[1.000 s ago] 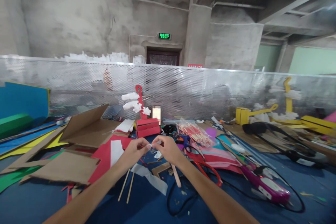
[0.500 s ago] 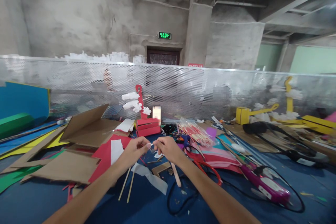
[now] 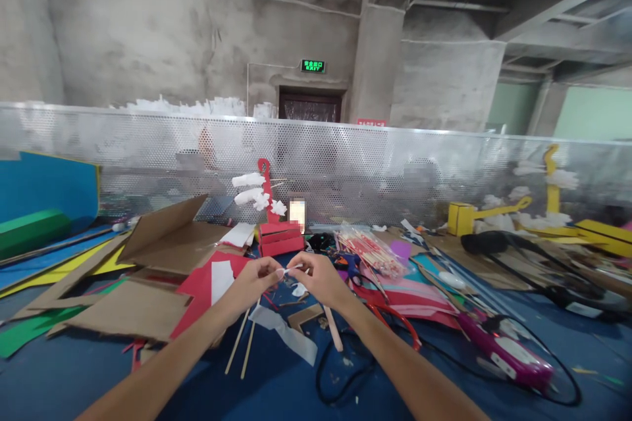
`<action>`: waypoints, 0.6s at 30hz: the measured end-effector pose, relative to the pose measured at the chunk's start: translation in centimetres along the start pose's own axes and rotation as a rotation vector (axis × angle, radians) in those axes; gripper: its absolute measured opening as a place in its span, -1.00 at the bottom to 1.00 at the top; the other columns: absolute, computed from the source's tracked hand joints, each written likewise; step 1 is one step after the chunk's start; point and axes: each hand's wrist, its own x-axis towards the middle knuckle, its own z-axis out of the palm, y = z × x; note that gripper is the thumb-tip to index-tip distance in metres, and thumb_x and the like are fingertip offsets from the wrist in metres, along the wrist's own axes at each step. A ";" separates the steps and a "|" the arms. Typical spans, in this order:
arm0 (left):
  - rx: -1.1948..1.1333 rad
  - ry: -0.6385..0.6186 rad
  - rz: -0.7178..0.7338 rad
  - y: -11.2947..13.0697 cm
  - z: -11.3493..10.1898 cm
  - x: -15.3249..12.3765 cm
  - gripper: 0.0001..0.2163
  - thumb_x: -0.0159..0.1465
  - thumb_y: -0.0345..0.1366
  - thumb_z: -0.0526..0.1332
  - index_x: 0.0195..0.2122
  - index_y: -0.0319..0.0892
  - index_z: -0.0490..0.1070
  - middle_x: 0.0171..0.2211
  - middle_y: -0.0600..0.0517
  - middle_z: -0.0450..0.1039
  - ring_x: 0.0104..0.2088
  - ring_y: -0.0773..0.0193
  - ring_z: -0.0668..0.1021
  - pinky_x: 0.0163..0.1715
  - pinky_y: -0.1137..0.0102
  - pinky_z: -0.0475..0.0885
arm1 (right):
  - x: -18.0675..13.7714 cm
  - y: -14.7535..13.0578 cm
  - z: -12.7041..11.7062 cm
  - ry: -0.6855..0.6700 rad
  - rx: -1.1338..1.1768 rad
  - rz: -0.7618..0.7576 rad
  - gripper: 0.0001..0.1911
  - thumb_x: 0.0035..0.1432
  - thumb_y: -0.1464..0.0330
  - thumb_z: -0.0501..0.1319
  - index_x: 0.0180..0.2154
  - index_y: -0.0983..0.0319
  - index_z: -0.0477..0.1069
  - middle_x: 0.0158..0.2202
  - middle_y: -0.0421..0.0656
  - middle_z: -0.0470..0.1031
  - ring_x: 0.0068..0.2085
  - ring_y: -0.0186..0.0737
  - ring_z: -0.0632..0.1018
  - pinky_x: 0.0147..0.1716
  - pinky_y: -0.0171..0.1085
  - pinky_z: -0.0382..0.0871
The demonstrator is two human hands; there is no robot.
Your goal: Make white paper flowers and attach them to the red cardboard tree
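Over the middle of the table, my left hand (image 3: 257, 281) and my right hand (image 3: 320, 279) meet fingertip to fingertip. Both pinch a small twisted white strip (image 3: 293, 268) that looks like thin paper. Just below lie a longer white paper strip (image 3: 285, 335) and two thin wooden sticks (image 3: 244, 345), whose upper ends are hidden by my left hand. A flat wooden stick (image 3: 333, 329) lies under my right wrist. Behind my hands stands a red paper box (image 3: 281, 240) with a red upright (image 3: 268, 191) carrying white paper puffs (image 3: 249, 197).
Folded brown cardboard (image 3: 162, 237) and red paper (image 3: 197, 296) lie left. To the right are a clear bag of red-tipped sticks (image 3: 370, 250), a magenta device (image 3: 508, 355), a black cable (image 3: 320, 391) and yellow models (image 3: 460, 219). A perforated metal screen (image 3: 385, 164) closes the back.
My right fingers have shifted their pinch, and more of the small white strip shows between my hands. The view has turned slightly left.
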 end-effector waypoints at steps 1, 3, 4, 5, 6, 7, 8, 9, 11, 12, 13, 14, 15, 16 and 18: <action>0.005 -0.006 -0.002 0.0 0.1 0.0 -0.65 0.10 0.00 0.24 -0.43 -0.25 0.39 -0.57 0.11 0.31 -0.54 0.37 0.37 -0.48 0.48 0.28 | 0.0 0.0 0.0 0.000 -0.010 -0.006 -0.88 0.12 0.35 0.19 -0.35 0.26 0.48 -0.41 -0.19 0.53 -0.42 -0.33 0.47 -0.38 -0.39 0.30; 0.019 -0.014 0.001 -0.1 0.2 0.0 -0.64 0.11 0.01 0.23 -0.42 -0.26 0.40 -0.56 0.10 0.33 -0.53 0.37 0.38 -0.47 0.48 0.28 | 0.0 0.1 0.0 0.002 -0.030 -0.014 -0.89 0.12 0.37 0.19 -0.35 0.26 0.47 -0.40 -0.20 0.53 -0.42 -0.33 0.46 -0.38 -0.39 0.29; 0.030 -0.015 0.005 -0.1 0.2 0.0 -0.64 0.11 0.00 0.23 -0.41 -0.26 0.40 -0.55 0.09 0.34 -0.52 0.36 0.38 -0.47 0.48 0.27 | 0.0 0.1 0.0 0.002 -0.038 -0.019 -0.90 0.11 0.38 0.19 -0.35 0.25 0.47 -0.40 -0.20 0.52 -0.42 -0.34 0.46 -0.38 -0.39 0.28; 0.044 -0.014 0.008 -0.2 0.2 0.0 -0.64 0.11 0.00 0.23 -0.41 -0.26 0.40 -0.55 0.09 0.34 -0.52 0.36 0.39 -0.48 0.48 0.27 | -0.1 0.1 0.0 0.001 -0.045 -0.024 -0.91 0.12 0.38 0.19 -0.35 0.25 0.46 -0.41 -0.21 0.52 -0.42 -0.34 0.46 -0.38 -0.39 0.28; 0.061 -0.014 0.012 -0.2 0.2 0.0 -0.64 0.11 0.00 0.23 -0.42 -0.26 0.40 -0.56 0.09 0.34 -0.52 0.35 0.39 -0.48 0.48 0.26 | -0.1 0.0 -0.1 0.000 -0.053 -0.027 -0.91 0.12 0.38 0.19 -0.35 0.25 0.46 -0.41 -0.22 0.52 -0.41 -0.34 0.46 -0.38 -0.40 0.27; 0.077 -0.013 0.014 -0.2 0.3 0.1 -0.65 0.11 0.00 0.23 -0.42 -0.26 0.40 -0.56 0.09 0.34 -0.53 0.35 0.39 -0.49 0.48 0.25 | -0.1 0.0 -0.1 0.000 -0.063 -0.029 -0.91 0.12 0.38 0.19 -0.36 0.24 0.46 -0.41 -0.22 0.52 -0.41 -0.34 0.46 -0.38 -0.40 0.27; 0.091 -0.012 0.015 -0.2 0.3 0.1 -0.65 0.12 0.00 0.22 -0.43 -0.26 0.40 -0.57 0.09 0.34 -0.53 0.35 0.38 -0.50 0.48 0.25 | -0.1 0.0 -0.1 0.001 -0.075 -0.029 -0.91 0.12 0.38 0.19 -0.36 0.24 0.46 -0.41 -0.22 0.52 -0.41 -0.33 0.46 -0.38 -0.39 0.26; 0.101 -0.010 0.015 -0.2 0.2 0.0 -0.65 0.12 0.00 0.22 -0.44 -0.25 0.40 -0.57 0.09 0.34 -0.54 0.35 0.38 -0.50 0.48 0.25 | -0.1 -0.1 -0.1 0.003 -0.089 -0.029 -0.91 0.12 0.38 0.19 -0.36 0.24 0.46 -0.41 -0.22 0.52 -0.40 -0.33 0.47 -0.38 -0.39 0.26; 0.106 -0.005 0.017 -0.2 0.2 0.0 -0.66 0.12 0.00 0.21 -0.44 -0.25 0.40 -0.57 0.09 0.35 -0.54 0.35 0.38 -0.49 0.48 0.26 | -0.1 0.0 0.0 0.005 -0.116 -0.029 -0.90 0.13 0.37 0.19 -0.37 0.23 0.47 -0.42 -0.22 0.52 -0.40 -0.32 0.47 -0.37 -0.39 0.25; 0.104 -0.004 0.021 -0.1 0.2 0.0 -0.66 0.12 -0.01 0.21 -0.44 -0.25 0.40 -0.56 0.09 0.35 -0.54 0.35 0.38 -0.49 0.47 0.27 | -0.1 0.1 0.0 0.005 -0.129 -0.029 -0.89 0.13 0.36 0.19 -0.38 0.23 0.47 -0.42 -0.22 0.52 -0.40 -0.32 0.48 -0.37 -0.39 0.25; 0.102 -0.007 0.024 -0.2 0.1 0.0 -0.66 0.12 -0.01 0.21 -0.43 -0.25 0.40 -0.56 0.09 0.35 -0.53 0.35 0.38 -0.48 0.47 0.27 | -0.1 0.1 0.0 0.006 -0.142 -0.030 -0.88 0.14 0.35 0.19 -0.38 0.22 0.48 -0.43 -0.22 0.52 -0.40 -0.32 0.48 -0.38 -0.39 0.24; 0.101 -0.011 0.028 -0.2 0.1 0.1 -0.67 0.13 -0.02 0.21 -0.42 -0.25 0.41 -0.56 0.09 0.35 -0.53 0.35 0.38 -0.48 0.47 0.28 | -0.1 0.2 0.0 0.006 -0.155 -0.030 -0.87 0.14 0.34 0.19 -0.39 0.22 0.48 -0.43 -0.22 0.52 -0.40 -0.32 0.48 -0.38 -0.39 0.24; 0.100 -0.014 0.031 -0.2 0.1 0.1 -0.67 0.13 -0.03 0.21 -0.42 -0.25 0.41 -0.56 0.09 0.35 -0.53 0.35 0.38 -0.48 0.47 0.28 | -0.1 0.3 0.0 0.005 -0.167 -0.032 -0.85 0.14 0.33 0.19 -0.40 0.22 0.49 -0.44 -0.22 0.53 -0.41 -0.32 0.48 -0.39 -0.39 0.23; 0.100 -0.017 0.033 -0.2 0.1 0.1 -0.68 0.13 -0.04 0.21 -0.42 -0.25 0.40 -0.57 0.09 0.34 -0.53 0.35 0.38 -0.47 0.47 0.27 | -0.1 0.3 -0.1 0.001 -0.177 -0.035 -0.83 0.15 0.32 0.18 -0.41 0.23 0.49 -0.45 -0.22 0.53 -0.41 -0.32 0.48 -0.39 -0.39 0.23; 0.098 -0.023 0.033 -0.2 0.1 0.1 -0.70 0.14 -0.06 0.21 -0.42 -0.25 0.39 -0.57 0.10 0.33 -0.53 0.35 0.38 -0.47 0.46 0.27 | -0.1 0.4 -0.2 -0.011 -0.184 -0.042 -0.79 0.17 0.31 0.16 -0.43 0.23 0.50 -0.46 -0.22 0.54 -0.41 -0.32 0.49 -0.39 -0.39 0.23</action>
